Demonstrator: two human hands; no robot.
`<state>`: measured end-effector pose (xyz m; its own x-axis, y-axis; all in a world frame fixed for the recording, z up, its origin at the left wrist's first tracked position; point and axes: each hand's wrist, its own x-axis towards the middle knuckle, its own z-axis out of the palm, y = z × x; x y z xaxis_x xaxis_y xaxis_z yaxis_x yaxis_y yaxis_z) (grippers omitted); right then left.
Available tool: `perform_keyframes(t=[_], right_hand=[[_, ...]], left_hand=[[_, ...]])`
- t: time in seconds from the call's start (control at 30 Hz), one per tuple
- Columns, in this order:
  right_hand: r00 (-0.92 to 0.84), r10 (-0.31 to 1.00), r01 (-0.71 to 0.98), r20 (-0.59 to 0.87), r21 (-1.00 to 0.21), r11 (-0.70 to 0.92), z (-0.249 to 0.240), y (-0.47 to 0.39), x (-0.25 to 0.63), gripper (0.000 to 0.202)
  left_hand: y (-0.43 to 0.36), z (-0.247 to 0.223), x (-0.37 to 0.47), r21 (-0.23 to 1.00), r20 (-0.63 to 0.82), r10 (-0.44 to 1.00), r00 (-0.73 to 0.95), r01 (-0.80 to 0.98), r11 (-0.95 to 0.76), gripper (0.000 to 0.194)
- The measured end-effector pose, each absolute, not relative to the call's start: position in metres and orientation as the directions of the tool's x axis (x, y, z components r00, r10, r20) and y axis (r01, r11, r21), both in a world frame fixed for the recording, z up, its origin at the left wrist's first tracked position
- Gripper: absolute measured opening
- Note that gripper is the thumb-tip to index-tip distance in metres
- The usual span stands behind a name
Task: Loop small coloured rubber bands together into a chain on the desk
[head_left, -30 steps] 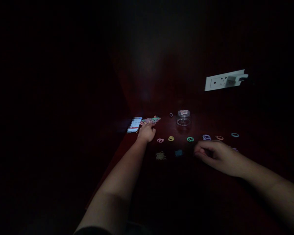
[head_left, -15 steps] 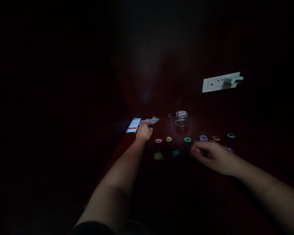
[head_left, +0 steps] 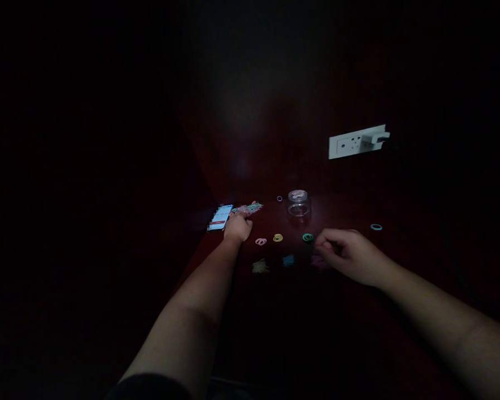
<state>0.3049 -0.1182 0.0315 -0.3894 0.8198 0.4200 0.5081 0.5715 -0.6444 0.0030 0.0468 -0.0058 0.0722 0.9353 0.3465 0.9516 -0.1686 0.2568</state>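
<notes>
My left hand reaches to the near edge of a heap of mixed-colour hair ties, its fingertips hidden behind the hand. My right hand hovers over the table with thumb and fingers pinched together; whatever is in the pinch cannot be made out. Just left of it lie green hair ties, then yellow ones and pink ones. Nearer me are small piles of beige, blue and purple bands, the purple partly behind my right hand.
A lit phone lies left of the heap. Towards the wall stand a clear lidded jar and a small ring-shaped band. One blue hair tie is at the right. On the wall is a socket with a plug.
The view has shifted, so most things appear further left. My right hand now covers the lilac and orange hair ties and uncovers part of the purple pile. My left hand stays at the heap.
</notes>
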Motion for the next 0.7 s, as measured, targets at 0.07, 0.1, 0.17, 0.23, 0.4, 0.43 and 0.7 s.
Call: perform_keyframes(t=[0.07,0.1,0.17,0.23,0.4,0.43,0.7], right_hand=[[-0.326,0.816,0.505,0.477,-0.643,0.577,0.032,-0.117,0.307,0.017],[-0.291,0.811,0.505,0.507,-0.639,0.581,0.032,-0.117,0.308,0.017],[-0.202,0.798,0.508,0.568,-0.636,0.581,0.032,-0.115,0.310,0.016],[-0.104,0.791,0.511,0.602,-0.650,0.562,0.032,-0.114,0.311,0.017],[0.006,0.782,0.513,0.623,-0.674,0.532,0.032,-0.112,0.311,0.018],[0.017,0.780,0.515,0.626,-0.674,0.530,0.032,-0.112,0.311,0.018],[0.204,0.670,0.512,0.714,-0.661,0.549,0.033,-0.111,0.318,0.014]], left_hand=[[0.048,-0.008,0.002,0.262,0.370,0.926,0.080,0.947,-0.187,0.033],[0.048,-0.008,0.002,0.265,0.385,0.919,0.085,0.944,-0.198,0.032],[0.048,-0.010,0.001,0.277,0.421,0.903,0.091,0.935,-0.224,0.031],[0.045,-0.010,0.001,0.295,0.460,0.883,0.095,0.921,-0.253,0.028],[0.028,-0.009,-0.004,0.368,0.543,0.834,0.101,0.864,-0.344,0.012],[0.022,-0.009,-0.005,0.388,0.557,0.826,0.090,0.851,-0.354,0.011],[-0.038,0.010,0.022,0.515,0.630,0.776,0.036,0.728,-0.452,0.006]])
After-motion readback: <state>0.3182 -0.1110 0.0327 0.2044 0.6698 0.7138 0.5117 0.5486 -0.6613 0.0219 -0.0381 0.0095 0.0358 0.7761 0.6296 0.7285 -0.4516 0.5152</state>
